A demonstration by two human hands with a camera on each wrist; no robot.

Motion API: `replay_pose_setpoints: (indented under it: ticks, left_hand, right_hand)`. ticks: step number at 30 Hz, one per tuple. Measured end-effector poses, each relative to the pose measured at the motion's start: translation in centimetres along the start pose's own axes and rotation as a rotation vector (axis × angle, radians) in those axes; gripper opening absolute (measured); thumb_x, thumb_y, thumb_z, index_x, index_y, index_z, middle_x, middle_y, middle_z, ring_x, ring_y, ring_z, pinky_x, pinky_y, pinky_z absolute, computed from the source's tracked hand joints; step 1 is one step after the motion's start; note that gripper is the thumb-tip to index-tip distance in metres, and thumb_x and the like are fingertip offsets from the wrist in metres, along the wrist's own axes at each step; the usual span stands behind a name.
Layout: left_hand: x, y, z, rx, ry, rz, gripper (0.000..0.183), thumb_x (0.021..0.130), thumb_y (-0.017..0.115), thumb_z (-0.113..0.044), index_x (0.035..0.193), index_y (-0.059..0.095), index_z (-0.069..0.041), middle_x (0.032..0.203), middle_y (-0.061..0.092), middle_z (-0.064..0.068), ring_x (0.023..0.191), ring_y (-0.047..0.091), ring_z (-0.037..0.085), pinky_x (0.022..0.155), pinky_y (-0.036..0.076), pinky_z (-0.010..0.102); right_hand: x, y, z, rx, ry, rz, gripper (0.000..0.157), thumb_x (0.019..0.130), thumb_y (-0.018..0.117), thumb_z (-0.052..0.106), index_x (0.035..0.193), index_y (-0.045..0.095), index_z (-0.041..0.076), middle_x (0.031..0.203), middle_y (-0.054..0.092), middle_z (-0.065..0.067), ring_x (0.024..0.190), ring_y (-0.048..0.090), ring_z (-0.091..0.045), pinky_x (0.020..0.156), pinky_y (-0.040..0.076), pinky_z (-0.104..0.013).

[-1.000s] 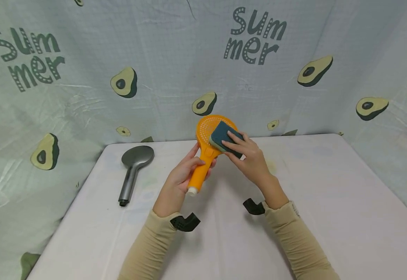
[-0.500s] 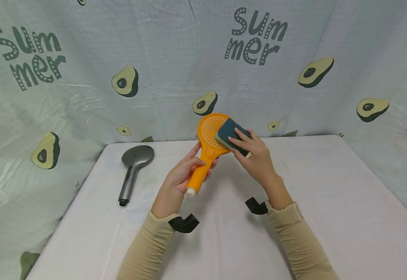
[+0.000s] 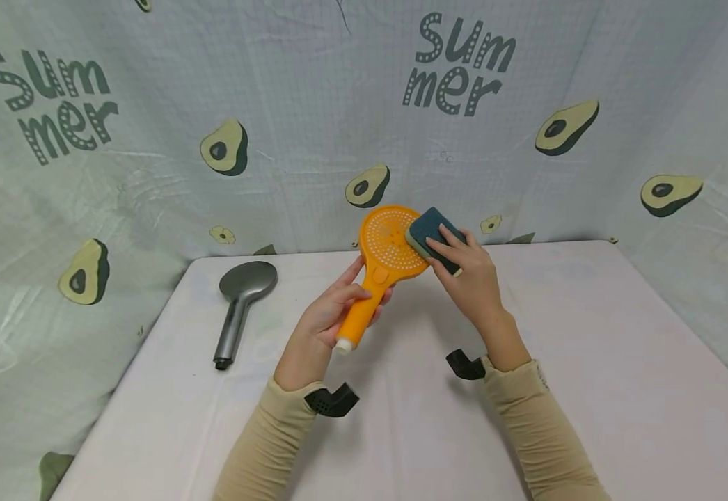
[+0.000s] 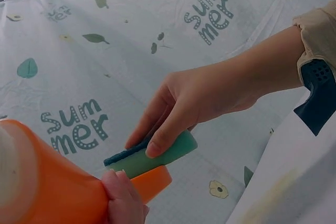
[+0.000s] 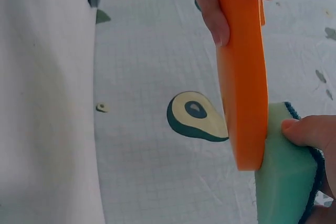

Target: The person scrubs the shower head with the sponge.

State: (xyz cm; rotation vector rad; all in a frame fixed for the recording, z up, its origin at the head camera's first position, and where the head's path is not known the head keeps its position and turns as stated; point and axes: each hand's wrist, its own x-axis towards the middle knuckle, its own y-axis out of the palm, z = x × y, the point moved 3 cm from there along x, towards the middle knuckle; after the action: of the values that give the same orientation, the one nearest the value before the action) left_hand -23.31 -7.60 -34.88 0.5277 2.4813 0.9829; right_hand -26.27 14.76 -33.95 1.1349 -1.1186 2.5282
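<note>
An orange shower head (image 3: 381,259) is held up over the table, its perforated face turned toward the head camera. My left hand (image 3: 329,313) grips it round the handle, thumb across the front, a white connector at the lower end. My right hand (image 3: 469,278) holds a sponge (image 3: 437,239) with a dark blue-green scouring layer and a light green foam side. In the right wrist view the sponge's foam (image 5: 286,166) lies against the shower head's face (image 5: 244,93). The sponge covers part of the right edge of that face.
A dark grey shower head (image 3: 239,306) lies on the white table (image 3: 170,417), left of my left hand. Behind the table hangs a pale curtain (image 3: 314,90) printed with avocados and lettering. Each wrist carries a black camera mount (image 3: 331,400).
The sponge has slid rightward across the shower head's face with my right hand, uncovering more of the holes. My left hand and the shower head have shifted slightly to the right.
</note>
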Motion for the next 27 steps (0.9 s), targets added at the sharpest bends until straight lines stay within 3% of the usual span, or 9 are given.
replay_pose_setpoints:
  ticks: [9,17,21,27]
  left_hand:
    - [0.0,0.2,-0.7,0.076,0.039,0.061,0.075,0.103,0.035,0.007,0.165,0.020,-0.033,0.144,0.040,0.014,0.095,0.065,0.019,0.073,0.058,0.023]
    - [0.1,-0.1,-1.1,0.081,0.010,0.032,0.076,0.103,0.035,0.007,0.165,0.018,-0.033,0.146,0.039,0.015,0.095,0.065,0.020,0.074,0.058,0.024]
    - [0.0,-0.6,-1.2,0.100,0.012,-0.001,0.075,0.103,0.035,0.006,0.165,0.017,-0.033,0.149,0.037,0.016,0.095,0.065,0.019,0.074,0.058,0.023]
    - [0.1,-1.9,0.0,0.012,-0.030,-0.056,0.073,0.104,0.034,0.004,0.164,0.021,-0.035,0.151,0.034,0.015,0.096,0.065,0.020,0.077,0.058,0.025]
  right_hand:
    - [0.4,0.0,0.5,-0.006,-0.020,0.002,0.041,0.087,0.082,0.008,0.127,0.073,0.005,0.143,0.057,-0.017,0.136,0.046,-0.046,0.109,0.037,-0.063]
    - [-0.1,1.0,1.2,0.054,-0.026,0.044,0.040,0.088,0.082,0.009,0.127,0.073,0.004,0.141,0.058,-0.019,0.133,0.050,-0.045,0.106,0.041,-0.062]
    - [0.0,1.8,0.7,0.117,0.016,0.075,0.040,0.088,0.081,0.008,0.127,0.072,0.003,0.142,0.058,-0.019,0.138,0.046,-0.045,0.109,0.039,-0.060]
    - [0.0,2.1,-0.3,0.109,0.051,0.130,0.039,0.090,0.080,0.009,0.128,0.072,0.004,0.144,0.057,-0.018,0.138,0.045,-0.045,0.109,0.040,-0.059]
